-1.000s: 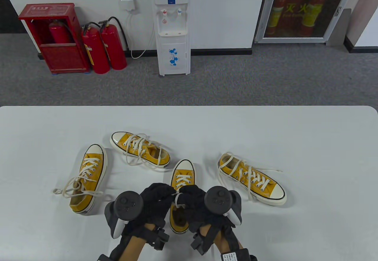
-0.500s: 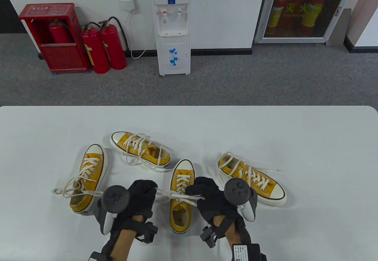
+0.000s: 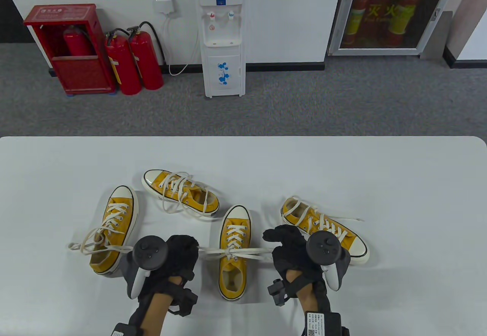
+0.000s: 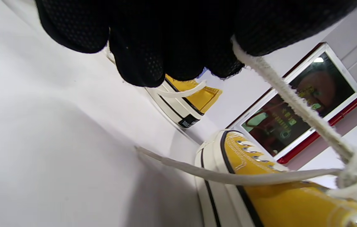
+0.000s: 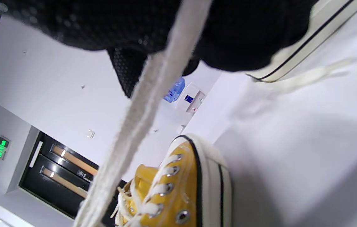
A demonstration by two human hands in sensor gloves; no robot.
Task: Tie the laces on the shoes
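Low in the middle of the frame, on the worktop [image 3: 380,168], sits the yellow shoe [image 3: 234,254]. The left hand [image 3: 179,254] and right hand [image 3: 289,250] each pinch its lace [image 3: 213,251], taut sideways. Soft, limp cord, I'd judge: hold near the knot. The left wrist view shows that knot [image 4: 353,171] close up; the right shows only the strand.

pretty tight around the middle shoe [image 3: 234,250]: its lace [image 3: 236,253] is stretched sideways between the left hand [image 3: 180,254] and right hand [image 3: 289,250], so that line blocks any pass over the tongue. the left shoe [image 3: 114,229] and its loose lace sit just beside the left hand, the right shoe [image 3: 323,231] crowds the right hand, and the far shoe [image 3: 180,193] closes the far left. the table [image 3: 399,199] stays open on the far and right sides.
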